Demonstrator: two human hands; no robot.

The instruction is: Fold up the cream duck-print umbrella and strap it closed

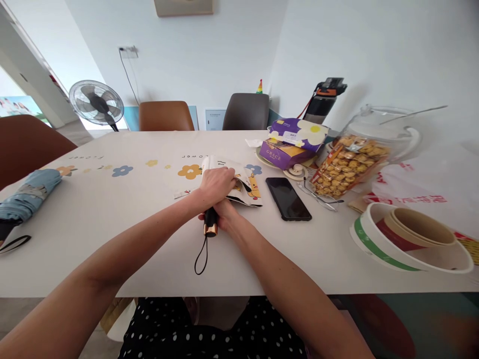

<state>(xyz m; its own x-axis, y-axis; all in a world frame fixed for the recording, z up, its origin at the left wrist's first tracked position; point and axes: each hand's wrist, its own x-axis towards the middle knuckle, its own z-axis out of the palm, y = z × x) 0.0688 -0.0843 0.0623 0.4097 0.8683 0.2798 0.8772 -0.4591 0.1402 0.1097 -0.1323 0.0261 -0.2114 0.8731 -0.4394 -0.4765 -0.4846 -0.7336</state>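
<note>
Near the middle of the white table (112,239), both forearms stretched forward and met over a folded patterned umbrella (245,183). The left hand (217,185) lay on top, its fingers curled tight around the folded cloth. The right hand (226,215) sat just below and partly under it, fingers closed around the black handle (210,219), whose strap (200,259) lay looped towards the table edge. Two umbrellas were on the table: this one and a blue umbrella (28,192) far to the left. One phone (288,198) lay just right of the hands, one fan (96,102) stood behind, and three chairs (166,115) were around the table.
</note>
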